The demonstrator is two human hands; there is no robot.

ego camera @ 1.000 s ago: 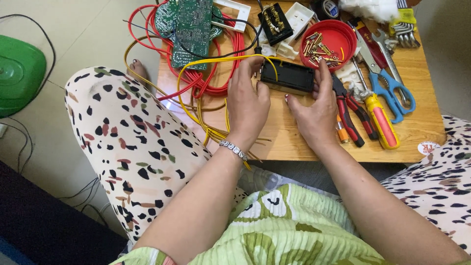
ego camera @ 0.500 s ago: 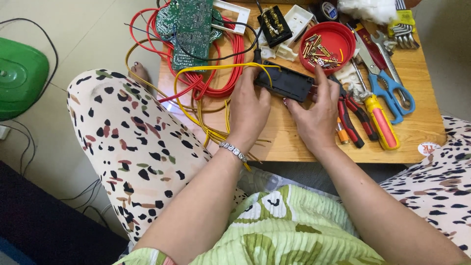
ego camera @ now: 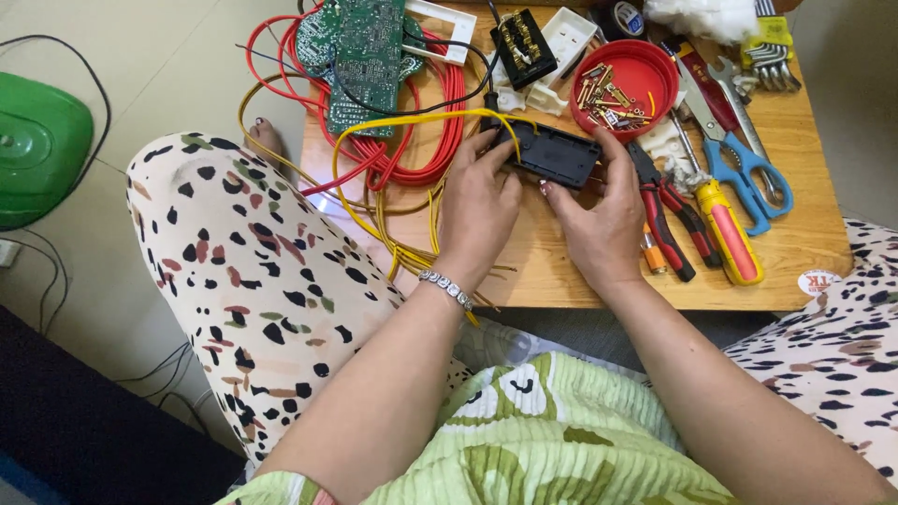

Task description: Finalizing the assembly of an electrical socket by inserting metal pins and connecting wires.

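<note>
Both my hands hold a black rectangular plastic casing [ego camera: 552,156] just above the small wooden table [ego camera: 804,243]. My left hand [ego camera: 479,208] grips its left end, where a black cable and a yellow wire [ego camera: 412,126] meet it. My right hand [ego camera: 599,220] grips its right end and lower edge, thumb on top. The casing is tilted, its right end lower. A silver bracelet [ego camera: 447,287] sits on my left wrist.
A red bowl of brass screws [ego camera: 613,79], green circuit boards [ego camera: 360,47], red wire coils [ego camera: 435,112], a black terminal block [ego camera: 522,45], red pliers [ego camera: 664,210], a yellow-red screwdriver [ego camera: 725,229], blue scissors [ego camera: 744,164] and wrenches [ego camera: 772,51] crowd the table. A green object [ego camera: 37,150] lies on the floor at left.
The casing has been lifted and turned slightly between my hands, and the yellow wire loop has shifted with it. Both hands stay on it.
</note>
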